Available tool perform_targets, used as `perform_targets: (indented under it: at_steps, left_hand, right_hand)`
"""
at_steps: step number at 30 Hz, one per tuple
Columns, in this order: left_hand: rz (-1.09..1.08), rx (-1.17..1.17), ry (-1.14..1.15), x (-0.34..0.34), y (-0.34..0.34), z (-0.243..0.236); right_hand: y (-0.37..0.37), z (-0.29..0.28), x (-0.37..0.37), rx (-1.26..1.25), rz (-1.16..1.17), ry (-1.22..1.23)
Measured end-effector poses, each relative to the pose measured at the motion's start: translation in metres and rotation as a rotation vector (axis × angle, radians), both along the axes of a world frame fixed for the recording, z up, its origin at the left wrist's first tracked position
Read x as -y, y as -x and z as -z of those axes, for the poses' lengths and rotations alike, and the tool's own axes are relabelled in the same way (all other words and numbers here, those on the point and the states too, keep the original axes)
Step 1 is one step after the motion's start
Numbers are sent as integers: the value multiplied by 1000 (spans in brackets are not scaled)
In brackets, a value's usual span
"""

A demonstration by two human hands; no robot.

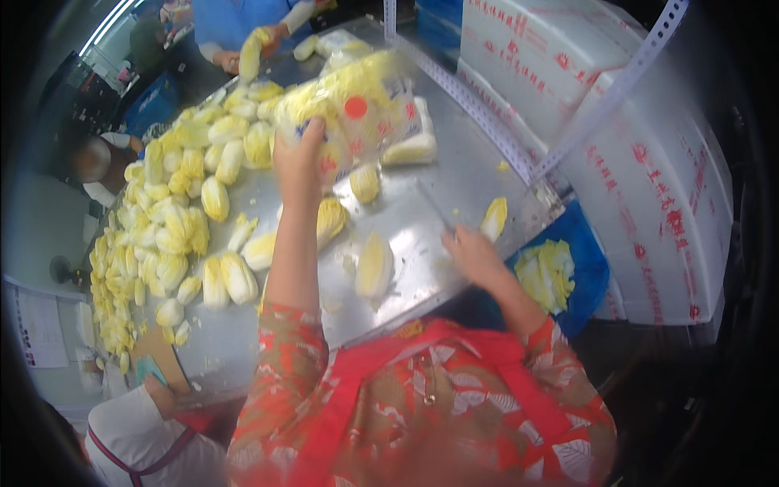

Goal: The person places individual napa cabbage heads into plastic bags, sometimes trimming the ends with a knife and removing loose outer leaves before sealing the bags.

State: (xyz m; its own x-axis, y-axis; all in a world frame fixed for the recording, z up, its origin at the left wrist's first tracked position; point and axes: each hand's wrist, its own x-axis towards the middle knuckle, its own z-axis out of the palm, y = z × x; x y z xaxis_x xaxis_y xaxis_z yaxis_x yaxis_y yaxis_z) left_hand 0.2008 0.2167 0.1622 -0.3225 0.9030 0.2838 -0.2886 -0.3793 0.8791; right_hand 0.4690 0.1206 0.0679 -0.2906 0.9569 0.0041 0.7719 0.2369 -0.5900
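My left hand (298, 162) is closed on a clear printed plastic bag (369, 122) filled with yellow napa cabbages, its thumb pressed on the near side. The bag is lifted over the far part of the metal table (324, 304) and slightly blurred. My right hand (473, 253) grips a knife (433, 204) by the handle, the thin blade pointing away from me above the tabletop. Between my arms lies a napa cabbage (374, 266). A shorter cabbage piece (365, 184) sits under the bag, and a loose yellow leaf (493, 219) is beside my right hand.
A large heap of napa cabbages (182, 223) covers the table's left side. Across it, a co-worker's hands (276, 36) hold a cabbage. At right stand a perforated metal post (613, 88), stacked white foam boxes (641, 187) and a blue bin (586, 243) with trimmed leaves. Another person (134, 430) is at lower left.
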Motion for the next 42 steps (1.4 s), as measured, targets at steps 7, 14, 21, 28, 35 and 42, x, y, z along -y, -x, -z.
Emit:
perform_targets:
  at_steps: [7,14,21,28,35,42]
  left_hand:
    - [6,32,27,4,-21,-10]
    - [-10,100,1,-11,-1,-5]
    - [150,36,180,1,5,-3]
    - [293,164,363,13,-20,37]
    - [213,267,331,29,55,34]
    - [215,282,224,17,47,33]
  right_hand:
    - [86,-121,-46,-358,-47,-224]
    - [36,44,5,41,-99,154]
    - [3,-21,7,-707,286,182]
    - [-15,-16,-8,-1008,387,202]
    - [-15,3,-5,-1136,429,288]
    - [8,-22,-25,-1132,324,287]
